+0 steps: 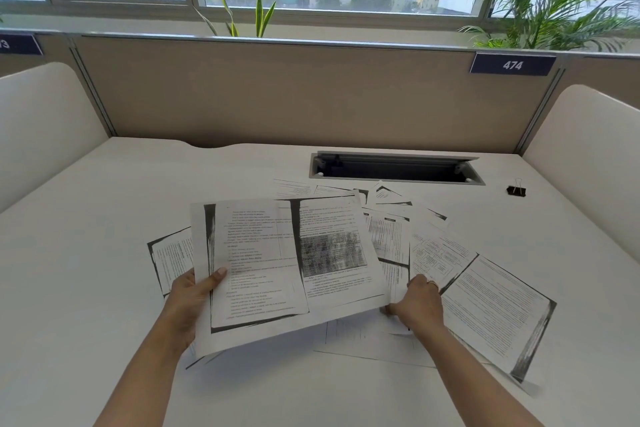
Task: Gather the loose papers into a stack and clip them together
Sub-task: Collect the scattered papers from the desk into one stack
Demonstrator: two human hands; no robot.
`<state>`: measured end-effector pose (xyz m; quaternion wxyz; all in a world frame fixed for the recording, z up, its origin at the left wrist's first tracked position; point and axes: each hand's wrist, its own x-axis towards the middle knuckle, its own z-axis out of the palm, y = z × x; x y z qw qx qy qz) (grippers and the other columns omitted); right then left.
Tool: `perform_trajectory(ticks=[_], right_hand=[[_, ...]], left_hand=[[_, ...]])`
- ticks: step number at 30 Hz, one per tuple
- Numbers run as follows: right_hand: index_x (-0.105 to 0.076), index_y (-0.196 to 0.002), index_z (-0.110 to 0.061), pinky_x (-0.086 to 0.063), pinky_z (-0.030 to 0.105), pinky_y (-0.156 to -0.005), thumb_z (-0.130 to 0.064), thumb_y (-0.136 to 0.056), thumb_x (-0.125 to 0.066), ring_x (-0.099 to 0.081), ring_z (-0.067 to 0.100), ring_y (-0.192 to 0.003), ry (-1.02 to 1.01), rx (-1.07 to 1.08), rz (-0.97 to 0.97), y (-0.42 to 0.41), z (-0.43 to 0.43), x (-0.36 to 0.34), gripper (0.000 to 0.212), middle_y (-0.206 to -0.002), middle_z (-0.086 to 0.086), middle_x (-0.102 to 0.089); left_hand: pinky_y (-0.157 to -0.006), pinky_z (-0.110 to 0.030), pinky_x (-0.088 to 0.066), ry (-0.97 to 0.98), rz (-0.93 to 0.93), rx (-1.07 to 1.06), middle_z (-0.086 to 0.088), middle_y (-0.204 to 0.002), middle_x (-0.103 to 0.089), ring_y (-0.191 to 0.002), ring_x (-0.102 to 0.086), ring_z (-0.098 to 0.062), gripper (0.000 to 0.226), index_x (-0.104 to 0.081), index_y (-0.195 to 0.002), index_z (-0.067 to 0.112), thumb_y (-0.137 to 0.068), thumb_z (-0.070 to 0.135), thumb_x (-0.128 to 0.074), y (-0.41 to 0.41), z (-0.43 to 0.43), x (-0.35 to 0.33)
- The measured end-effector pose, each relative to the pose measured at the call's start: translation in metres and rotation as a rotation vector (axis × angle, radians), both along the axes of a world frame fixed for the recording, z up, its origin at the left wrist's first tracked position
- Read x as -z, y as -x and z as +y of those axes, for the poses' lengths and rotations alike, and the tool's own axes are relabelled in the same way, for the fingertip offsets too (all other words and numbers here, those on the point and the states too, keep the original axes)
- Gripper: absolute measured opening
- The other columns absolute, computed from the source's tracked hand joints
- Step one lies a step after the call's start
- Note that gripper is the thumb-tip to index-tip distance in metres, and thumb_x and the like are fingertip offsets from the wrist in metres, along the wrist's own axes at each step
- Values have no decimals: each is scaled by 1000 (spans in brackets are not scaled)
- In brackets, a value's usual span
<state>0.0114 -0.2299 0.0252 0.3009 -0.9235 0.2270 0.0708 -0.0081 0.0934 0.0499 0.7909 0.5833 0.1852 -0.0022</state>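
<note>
Step in hand: gathering, judged as early; only a few sheets are lifted and most lie loose.
Left hand: the left hand (188,302) is closed on the near left edge of the raised white photocopied sheets with dark scan borders (277,263), thumb on top.
Right hand: the right hand (417,303) is curled at the near right corner of the same raised sheets, fingers bent under the paper; it seems to pinch that corner, though the fingertips are hidden.
Loose papers: scattered printed pages (440,253) lie overlapping on the pale white desk (104,236), spread behind, beside and under the held sheets, at mixed angles.
Clip: a small black binder clip with wire handles (516,190) sits on the desk far right, well apart from the papers.
Next move, likely: collect the remaining pages, square the edges, then fetch the clip.
</note>
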Motion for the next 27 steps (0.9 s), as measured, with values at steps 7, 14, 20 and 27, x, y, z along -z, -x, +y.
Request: perform_trajectory(ticks=[7,14,20,27], right_hand=[[-30,-134,-4,-39,42,-99,-43,-71,-73,-31,33,-129,93,-35,25,4,9,-1,86,-134,17,-36],[-30,-131,-4,-41,43,-97,-53,-64,-75,-34,32,-126,149,-9,-6,4,18,0,95,-133,16,-37],[-32,-129,-1,-41,41,-97,-41,-56,-86,-39,34,-124,44,59,23,-5,10,-3,99,-131,19,-41],[-33,-124,-3,-43,41,-95,-36,-60,-83,-43,33,-122,0,68,72,-7,11,-2,88,-128,17,-49]], left_hand=[[-66,-31,-59,-16,3,-2,-11,-102,-68,-87,-67,-25,31,-59,-118,3,-87,7,-56,0,1,2],[-62,-28,-59,-9,3,-33,-11,-104,-67,-79,-70,-22,30,-59,-117,3,-87,7,-57,1,3,4],[-61,-28,-59,-6,13,-67,-10,-101,-67,-84,-67,-23,29,-59,-116,3,-88,6,-56,-1,2,6],[-59,-29,-59,9,16,-53,-10,-99,-67,-79,-68,-23,26,-60,-114,4,-88,6,-56,0,2,8]])
